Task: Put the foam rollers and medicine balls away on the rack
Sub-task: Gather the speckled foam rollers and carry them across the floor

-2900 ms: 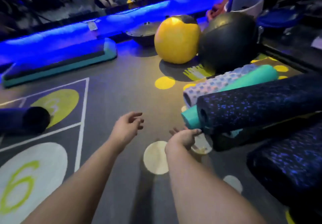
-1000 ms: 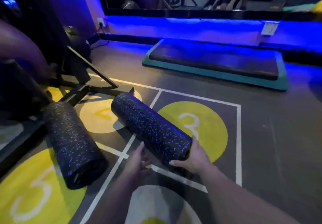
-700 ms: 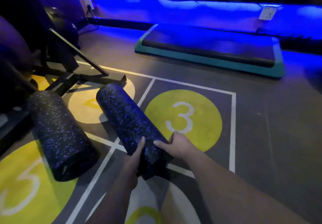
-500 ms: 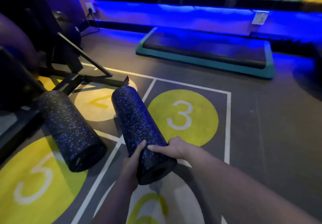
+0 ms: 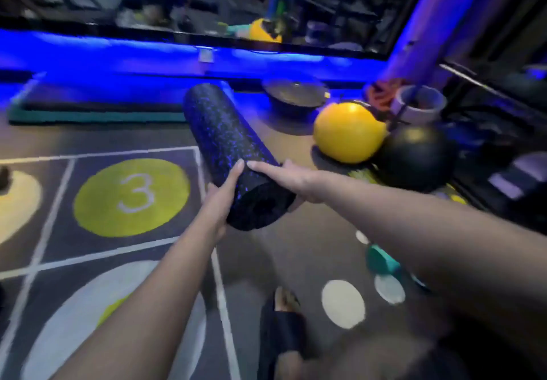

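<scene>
A black foam roller with blue speckles [image 5: 225,140] is lifted off the floor, its near end toward me. My left hand [image 5: 220,199] grips that end from the left and my right hand [image 5: 291,178] wraps over it from the right. A yellow medicine ball [image 5: 349,132] and a black medicine ball [image 5: 416,157] rest on the floor to the right, touching each other. A teal roller end [image 5: 381,263] shows under my right forearm. Dark rack framing [image 5: 503,131] stands at the far right.
A teal-edged step platform [image 5: 94,112] lies along the blue-lit wall. A dark bowl-shaped trainer [image 5: 296,97] and a pale bucket [image 5: 420,104] sit behind the balls. The floor has a yellow circle numbered 3 [image 5: 131,196] and white lines. My sandalled foot [image 5: 281,329] is below.
I have lifted the speckled roller off the floor with both hands and turned right. The second roller and left frame have left view; the balls now show.
</scene>
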The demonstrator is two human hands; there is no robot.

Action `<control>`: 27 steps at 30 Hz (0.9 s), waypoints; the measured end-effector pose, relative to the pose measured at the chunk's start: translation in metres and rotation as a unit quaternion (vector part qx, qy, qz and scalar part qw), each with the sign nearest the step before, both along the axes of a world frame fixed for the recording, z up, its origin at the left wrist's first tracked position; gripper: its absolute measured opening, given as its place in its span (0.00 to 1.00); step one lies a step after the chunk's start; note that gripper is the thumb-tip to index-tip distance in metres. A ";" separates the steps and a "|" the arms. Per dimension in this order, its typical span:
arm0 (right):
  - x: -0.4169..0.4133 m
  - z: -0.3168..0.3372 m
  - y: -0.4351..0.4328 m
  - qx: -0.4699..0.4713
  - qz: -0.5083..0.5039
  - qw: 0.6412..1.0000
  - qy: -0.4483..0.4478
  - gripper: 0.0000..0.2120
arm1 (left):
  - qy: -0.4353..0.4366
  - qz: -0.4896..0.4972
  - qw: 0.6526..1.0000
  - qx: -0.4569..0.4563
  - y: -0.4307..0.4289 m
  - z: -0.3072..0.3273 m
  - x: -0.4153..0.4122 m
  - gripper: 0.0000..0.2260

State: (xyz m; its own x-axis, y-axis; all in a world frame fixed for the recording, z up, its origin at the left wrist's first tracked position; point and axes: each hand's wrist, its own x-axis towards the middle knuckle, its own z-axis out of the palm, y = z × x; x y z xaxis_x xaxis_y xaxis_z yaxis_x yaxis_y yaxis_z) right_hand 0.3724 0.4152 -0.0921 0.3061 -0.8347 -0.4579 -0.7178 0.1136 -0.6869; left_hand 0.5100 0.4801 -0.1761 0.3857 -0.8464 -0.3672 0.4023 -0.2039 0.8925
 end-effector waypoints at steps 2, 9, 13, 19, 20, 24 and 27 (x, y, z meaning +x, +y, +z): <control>-0.074 0.020 -0.006 0.022 -0.065 0.997 -0.033 0.50 | -0.038 -0.089 0.995 -0.028 -0.018 0.033 -0.064 0.45; -0.294 -0.075 -0.014 0.027 -0.355 0.907 -0.227 0.59 | -0.128 -0.276 0.950 -0.077 -0.059 0.027 -0.260 0.21; -0.376 -0.108 0.003 0.001 -0.511 0.805 -0.301 0.60 | -0.183 -0.363 0.906 -0.119 -0.087 0.007 -0.356 0.23; -0.456 -0.138 0.043 -0.073 -0.522 0.848 -0.052 0.37 | -0.316 -0.443 0.833 -0.098 -0.092 -0.040 -0.422 0.34; -0.462 -0.140 0.044 -0.076 -0.491 0.868 0.007 0.35 | -0.314 -0.437 0.839 -0.084 -0.080 -0.034 -0.416 0.29; -0.442 -0.118 0.029 -0.089 -0.371 0.917 0.121 0.25 | -0.291 -0.409 0.864 -0.041 -0.055 -0.026 -0.357 0.16; -0.388 -0.082 0.004 -0.092 -0.224 0.954 0.176 0.18 | -0.284 -0.343 0.895 -0.033 -0.047 -0.017 -0.290 0.17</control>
State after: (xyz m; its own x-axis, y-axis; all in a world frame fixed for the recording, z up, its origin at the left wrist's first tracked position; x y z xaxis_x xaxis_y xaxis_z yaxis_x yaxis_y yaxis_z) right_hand -0.0156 0.4196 -0.1745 -0.2464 -0.9217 -0.2995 -0.8149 0.3643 -0.4508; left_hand 0.2199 0.4336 -0.1929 -0.1252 -0.9680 -0.2174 -0.3192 -0.1682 0.9326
